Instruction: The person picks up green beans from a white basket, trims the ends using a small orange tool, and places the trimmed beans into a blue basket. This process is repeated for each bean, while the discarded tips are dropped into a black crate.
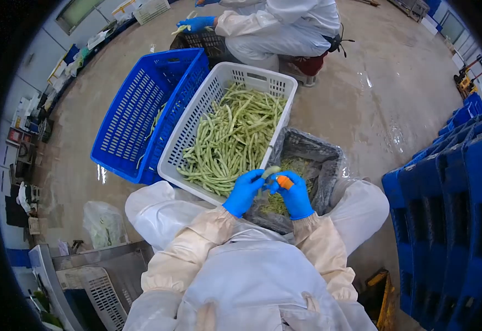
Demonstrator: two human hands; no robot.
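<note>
In blue gloves, both my hands meet above the near edge of the white crate. My left hand (244, 193) is closed on one end of a curved green bean (271, 171). Close beside it, my right hand (295, 197) grips a small tool with an orange handle (284, 182); its working end is too small to make out. Long pale green beans (233, 138) fill much of the white crate (173, 160). Under my right hand stands a bin lined with a dark plastic bag (329, 165), with green scraps (277, 205) inside.
A blue crate (121, 124) holding a few beans stands left of the white one. Across from me sits a person in white (279, 27), a gloved hand over a dark crate (205, 44). Blue pallets (439, 204) are stacked at right. A clear bag (104, 223) lies left.
</note>
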